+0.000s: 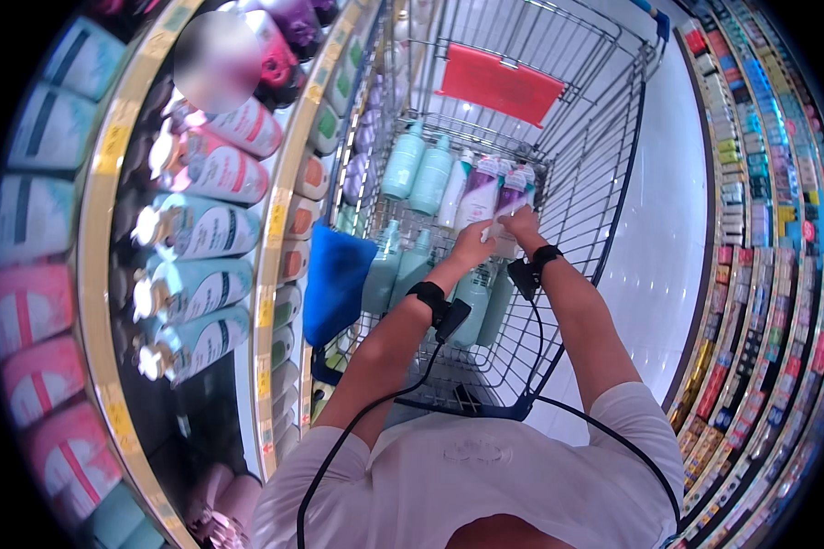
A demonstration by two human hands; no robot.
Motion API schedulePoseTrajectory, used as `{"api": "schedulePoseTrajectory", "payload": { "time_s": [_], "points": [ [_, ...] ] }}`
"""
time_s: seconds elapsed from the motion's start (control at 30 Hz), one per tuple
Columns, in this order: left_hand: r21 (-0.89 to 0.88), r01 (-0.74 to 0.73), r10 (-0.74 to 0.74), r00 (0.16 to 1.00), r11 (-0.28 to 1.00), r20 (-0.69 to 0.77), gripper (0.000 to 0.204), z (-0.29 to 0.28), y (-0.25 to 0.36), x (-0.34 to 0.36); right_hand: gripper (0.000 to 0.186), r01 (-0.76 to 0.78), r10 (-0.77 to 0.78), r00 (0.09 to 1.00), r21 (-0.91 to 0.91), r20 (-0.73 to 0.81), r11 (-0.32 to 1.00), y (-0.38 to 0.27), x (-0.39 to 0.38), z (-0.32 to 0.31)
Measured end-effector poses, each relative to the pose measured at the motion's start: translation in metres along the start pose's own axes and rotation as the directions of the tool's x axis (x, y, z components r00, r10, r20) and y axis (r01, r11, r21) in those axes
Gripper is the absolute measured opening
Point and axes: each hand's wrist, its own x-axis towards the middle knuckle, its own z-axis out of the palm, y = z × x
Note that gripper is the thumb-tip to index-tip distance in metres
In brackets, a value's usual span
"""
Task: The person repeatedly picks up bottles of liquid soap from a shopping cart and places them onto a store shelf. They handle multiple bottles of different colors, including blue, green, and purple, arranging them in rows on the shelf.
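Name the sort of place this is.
Most likely a shop aisle for toiletries: a wire shopping cart holds pump bottles, shelves on the left carry rows of bottles above pale yellow edge strips, and small packaged goods line the right.

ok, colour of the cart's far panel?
The panel is red; best seen in the head view.
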Motion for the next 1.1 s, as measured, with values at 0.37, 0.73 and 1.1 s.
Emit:
{"api": "schedulePoseTrajectory", "payload": {
  "time_s": [0.37,0.73,1.1],
  "points": [
    [0.767,0.000,0.574,0.663,0.641,-0.480,0.058,-0.196,0.172,-0.206,0.060,0.726,-0.933,0.352,0.652,-0.077,0.220,-0.180,-0.194,-0.003],
    [0.468,0.064,0.233,0.802,0.882,-0.550,0.056,-0.199,0.119,-0.290,0.038,0.865,-0.992,-0.116,0.496,0.046,-0.078,-0.216,-0.290,-0.030],
    [-0.233,-0.240,-0.066,0.548,0.942,-0.834,0.031,-0.205,0.134,-0.458,0.094,0.820,-0.916,-0.402,0.443,-0.004,-0.362,-0.212,-0.486,-0.025]
  ]
}}
